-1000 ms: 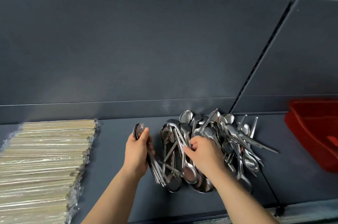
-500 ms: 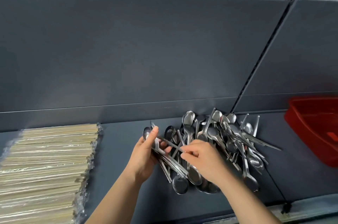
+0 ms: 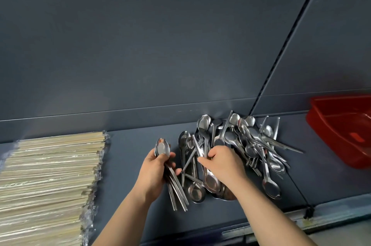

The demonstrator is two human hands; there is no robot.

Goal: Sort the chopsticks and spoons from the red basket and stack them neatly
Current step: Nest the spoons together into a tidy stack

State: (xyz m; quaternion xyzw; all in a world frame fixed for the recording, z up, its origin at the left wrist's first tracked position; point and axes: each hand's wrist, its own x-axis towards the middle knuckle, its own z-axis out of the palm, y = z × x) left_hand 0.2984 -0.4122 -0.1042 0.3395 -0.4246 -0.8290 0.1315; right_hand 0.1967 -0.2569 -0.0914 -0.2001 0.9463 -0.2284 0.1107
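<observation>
Chopsticks (image 3: 50, 181) lie well left of the spoon heap (image 3: 251, 145), a broad flat stack of pale, straight sticks all running one way. Crinkled clear wrap (image 3: 94, 175) edges the side facing the heap, and they look already sorted. Just left of the heap, the left hand (image 3: 154, 173) is clamped round a nested bundle (image 3: 163, 149) of steel spoons. Their bowls point up, cupped one inside the next, and the handles fan out below the palm, presumably so each new spoon can slot in. The heap is a tangle of shiny oval bowls and thin flat handles on the matte grey worktop (image 3: 130, 165). At its near left side the right hand (image 3: 222, 165) pinches one spoon (image 3: 197, 147) by the handle, probably to draw it free. The red basket (image 3: 341, 129), glossy plastic, sits well right of the heap.
</observation>
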